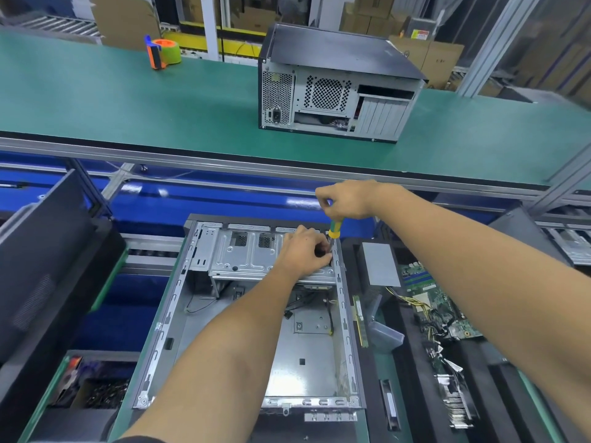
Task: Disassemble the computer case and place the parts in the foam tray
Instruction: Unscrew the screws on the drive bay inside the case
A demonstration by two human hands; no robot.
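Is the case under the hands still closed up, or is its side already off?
Open. The computer case lies on its side with no panel on top: bare floor, cables and drive cage show.

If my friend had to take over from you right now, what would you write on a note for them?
Right hand: grips the top of the yellow-green screwdriver, held upright with its tip at the far right corner of the open case.
Left hand: fingers curled at the drive cage, right beside the screwdriver tip, steadying there.
Done: side panel is off, and the motherboard lies in the foam tray to the right.
Left: finish this screw, lift out the drive cage and leftover cables, and put them in the tray.
A second, closed case waits on the green belt.
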